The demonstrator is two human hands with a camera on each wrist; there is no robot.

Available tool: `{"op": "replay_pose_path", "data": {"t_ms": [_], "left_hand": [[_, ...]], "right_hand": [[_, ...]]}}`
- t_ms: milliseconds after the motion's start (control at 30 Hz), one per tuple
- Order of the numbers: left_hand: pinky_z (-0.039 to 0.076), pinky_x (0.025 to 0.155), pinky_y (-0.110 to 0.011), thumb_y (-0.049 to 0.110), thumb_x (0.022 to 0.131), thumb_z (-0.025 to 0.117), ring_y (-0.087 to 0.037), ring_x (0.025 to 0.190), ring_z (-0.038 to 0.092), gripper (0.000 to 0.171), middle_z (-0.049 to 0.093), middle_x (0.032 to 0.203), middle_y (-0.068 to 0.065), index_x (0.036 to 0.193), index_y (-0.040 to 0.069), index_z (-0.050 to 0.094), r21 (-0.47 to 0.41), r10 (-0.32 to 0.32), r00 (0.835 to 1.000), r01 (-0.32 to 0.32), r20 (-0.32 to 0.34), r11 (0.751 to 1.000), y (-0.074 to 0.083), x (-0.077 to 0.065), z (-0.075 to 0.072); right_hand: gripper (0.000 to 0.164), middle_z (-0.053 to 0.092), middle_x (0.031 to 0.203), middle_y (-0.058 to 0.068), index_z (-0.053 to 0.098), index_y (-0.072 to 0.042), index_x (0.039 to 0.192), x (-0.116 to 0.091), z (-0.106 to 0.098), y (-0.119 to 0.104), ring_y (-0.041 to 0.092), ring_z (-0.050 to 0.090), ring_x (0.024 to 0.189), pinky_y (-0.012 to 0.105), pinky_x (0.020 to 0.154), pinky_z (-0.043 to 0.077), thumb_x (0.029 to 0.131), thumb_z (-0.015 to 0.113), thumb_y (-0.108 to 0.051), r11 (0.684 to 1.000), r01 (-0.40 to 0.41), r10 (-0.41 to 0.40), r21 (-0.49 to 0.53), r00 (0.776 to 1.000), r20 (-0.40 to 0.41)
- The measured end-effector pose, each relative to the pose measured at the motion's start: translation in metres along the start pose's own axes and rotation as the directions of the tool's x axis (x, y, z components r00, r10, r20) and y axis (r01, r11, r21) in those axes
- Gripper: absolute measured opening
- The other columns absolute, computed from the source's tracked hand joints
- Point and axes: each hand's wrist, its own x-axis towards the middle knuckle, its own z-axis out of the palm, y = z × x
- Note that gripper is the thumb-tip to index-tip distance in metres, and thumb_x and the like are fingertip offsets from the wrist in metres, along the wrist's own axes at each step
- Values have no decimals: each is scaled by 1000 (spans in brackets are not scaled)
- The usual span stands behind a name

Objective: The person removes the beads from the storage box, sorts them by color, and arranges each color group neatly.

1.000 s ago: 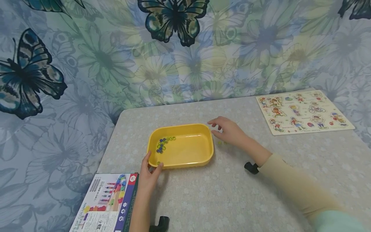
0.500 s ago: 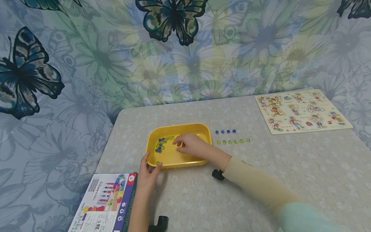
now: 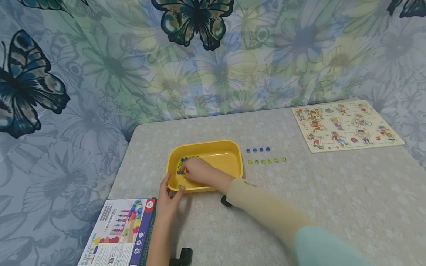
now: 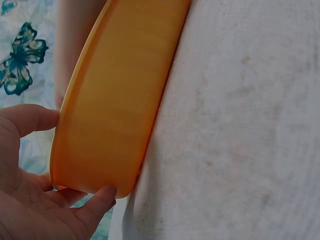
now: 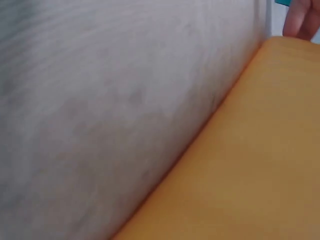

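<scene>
A yellow plastic tray (image 3: 223, 166) lies on the table, with small blue and yellow-green beads (image 3: 180, 172) gathered at its left end. My left hand (image 3: 168, 201) grips the tray's near left corner; in the left wrist view its thumb and fingers (image 4: 97, 207) bracket the end wall. Inside the tray, my right hand (image 3: 199, 171) reaches down with bent fingers at the beads and covers part of them. I cannot tell whether a bead is between its fingertips. To the right of the tray, several blue beads (image 3: 254, 150) form a row, with a row of yellow-green beads (image 3: 263, 161) nearer me.
A printed toy box (image 3: 116, 232) lies at the front left, beside my left forearm. At the back right is a flat board (image 3: 346, 127) with pictures of children. A patterned butterfly cloth (image 3: 199, 74) hangs behind the table.
My right hand has moved left from beyond the tray's right edge, into the tray and over to the beads, uncovering the two rows. My left hand has stayed at the corner.
</scene>
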Motion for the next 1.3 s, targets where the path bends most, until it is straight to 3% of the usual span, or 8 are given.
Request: {"op": "replay_pose_path", "data": {"t_ms": [133,633,867,1133,1300], "left_hand": [[34,105,-43,30,89,63,-30,136,28,73,18,154,-6,149,23,20,-4,17,1000,-17,1,1000,-1,-1,0],[33,106,-42,31,90,62,-30,136,29,73,18,154,-4,149,23,19,-10,32,999,-32,3,999,0,-1,0],[32,106,-44,29,91,61,-32,136,28,73,17,154,-6,149,20,18,-21,46,999,-46,6,999,0,-1,0],[33,106,-43,28,91,61,-31,135,29,73,18,154,-5,149,22,18,-9,30,1000,-29,5,1000,1,0,-1],[34,106,-42,26,90,61,-29,137,27,72,19,154,-3,149,23,19,9,-18,1000,18,-10,1000,2,1,0]], "right_hand": [[22,67,103,-5,70,-13,108,4,3,-6,10,61,95,23,83,48,88,64,-19,999,-22,22,-40,1000,-1],[14,65,97,-6,68,-16,101,12,9,-6,8,59,89,22,79,48,89,64,-22,994,-48,52,-103,998,40],[11,65,94,-6,69,-16,98,10,9,-6,9,58,88,23,76,48,88,65,-20,991,-6,12,-137,999,43],[15,63,88,-8,69,-15,101,-2,-2,4,6,56,79,20,72,47,87,63,-18,999,31,-31,27,1000,-3],[11,61,86,-9,67,-15,97,-24,-19,19,5,54,76,18,69,47,86,65,-18,988,104,-96,118,993,-69]]}}
